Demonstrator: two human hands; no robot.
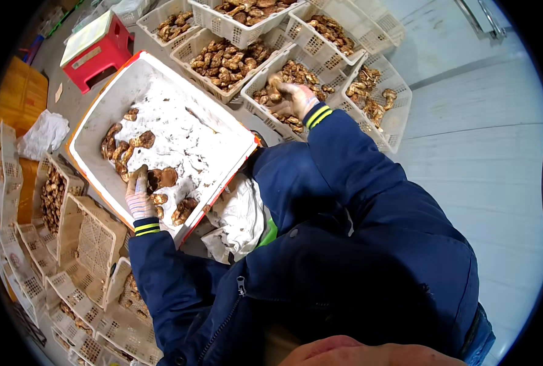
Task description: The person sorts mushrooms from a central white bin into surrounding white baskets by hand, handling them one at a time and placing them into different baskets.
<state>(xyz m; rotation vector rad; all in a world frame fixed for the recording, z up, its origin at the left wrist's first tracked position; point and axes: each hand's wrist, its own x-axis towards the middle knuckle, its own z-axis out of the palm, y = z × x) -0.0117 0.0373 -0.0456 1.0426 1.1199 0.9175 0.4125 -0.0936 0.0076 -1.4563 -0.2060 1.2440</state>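
Observation:
My left hand (pixel 138 196), in a striped, soiled glove, reaches into a white foam box (pixel 235 135) with orange edges. Its fingers are closed on a brown mushroom (pixel 163 177), though the thumb side is partly hidden. Several more mushrooms (pixel 142 139) lie on white, dirt-specked lining (pixel 177 119) in the box. Out to the right, my right hand (pixel 297 100), also gloved, is over a cream plastic basket (pixel 256 108) of mushrooms. A pale brown mushroom (pixel 274 89) sits between its thumb and fingers.
More mushroom baskets (pixel 222 91) stand at the back, and a basket (pixel 396 125) is right of my right hand. A red stool (pixel 97 52) is at the far left. Stacked baskets (pixel 91 244) line the left side. White plastic (pixel 241 213) lies beside the box; a pale wall (pixel 472 158) is at right.

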